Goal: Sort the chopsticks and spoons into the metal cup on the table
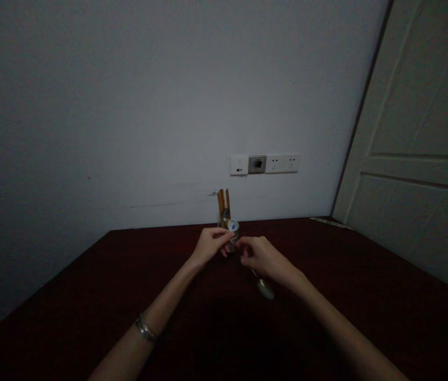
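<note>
My left hand (211,244) reaches to the middle of the dark red table, with its thumb and fingers closed in at a small white round piece with a blue mark (233,226). What those fingers grip is too small and dark to make out. Just to the right, my right hand (258,255) has its fingers curled into a pinch, close to the left fingertips. Below it shows a metal spoon (266,289), bowl toward me; its handle runs up under the right hand. Behind the hands, several wooden chopsticks (221,201) stand upright beside another metal spoon (226,215). Their holder is mostly hidden.
The dark red tabletop (89,280) meets a pale wall (148,106) at the back. Wall sockets and a switch (257,164) sit above the chopsticks. A panelled door (418,121) stands at the right. The light is dim.
</note>
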A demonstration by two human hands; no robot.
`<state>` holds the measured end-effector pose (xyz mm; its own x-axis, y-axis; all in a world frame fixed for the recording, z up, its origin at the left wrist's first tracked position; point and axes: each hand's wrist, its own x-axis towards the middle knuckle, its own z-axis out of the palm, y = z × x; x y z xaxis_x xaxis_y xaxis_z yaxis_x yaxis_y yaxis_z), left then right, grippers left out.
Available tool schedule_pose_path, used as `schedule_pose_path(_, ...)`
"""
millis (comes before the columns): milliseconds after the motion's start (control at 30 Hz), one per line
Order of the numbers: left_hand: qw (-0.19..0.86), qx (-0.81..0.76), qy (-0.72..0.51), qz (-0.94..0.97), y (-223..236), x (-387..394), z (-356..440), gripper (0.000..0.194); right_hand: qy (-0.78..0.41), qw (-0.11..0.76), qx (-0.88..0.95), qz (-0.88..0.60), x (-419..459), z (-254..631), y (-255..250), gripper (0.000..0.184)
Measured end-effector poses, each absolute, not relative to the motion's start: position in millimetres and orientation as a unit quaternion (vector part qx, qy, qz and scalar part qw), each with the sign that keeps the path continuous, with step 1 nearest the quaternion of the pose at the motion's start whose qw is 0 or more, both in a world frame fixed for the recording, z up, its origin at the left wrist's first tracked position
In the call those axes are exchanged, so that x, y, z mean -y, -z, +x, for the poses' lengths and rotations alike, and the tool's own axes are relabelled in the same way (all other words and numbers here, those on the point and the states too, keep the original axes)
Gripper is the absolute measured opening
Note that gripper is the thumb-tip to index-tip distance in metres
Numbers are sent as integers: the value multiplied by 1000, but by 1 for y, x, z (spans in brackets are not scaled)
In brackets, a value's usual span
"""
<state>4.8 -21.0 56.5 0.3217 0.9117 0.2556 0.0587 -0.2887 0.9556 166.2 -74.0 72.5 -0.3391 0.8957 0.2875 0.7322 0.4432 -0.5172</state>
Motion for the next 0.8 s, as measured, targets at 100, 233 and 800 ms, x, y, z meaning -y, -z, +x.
schedule_pose_path(100, 481, -365, -460, 651, -59, 23, 4, 30, -125, 272, 811, -503, 75, 166, -72, 28)
schedule_pose_path(233, 468, -358, -486, 645, -61, 25, 4, 31, -94, 271, 804, -521, 79, 166, -78, 28)
schedule_pose_path(800, 386, -352, -690, 501, -69, 22, -4, 39, -642, 486, 457, -377, 72, 126, -49, 47)
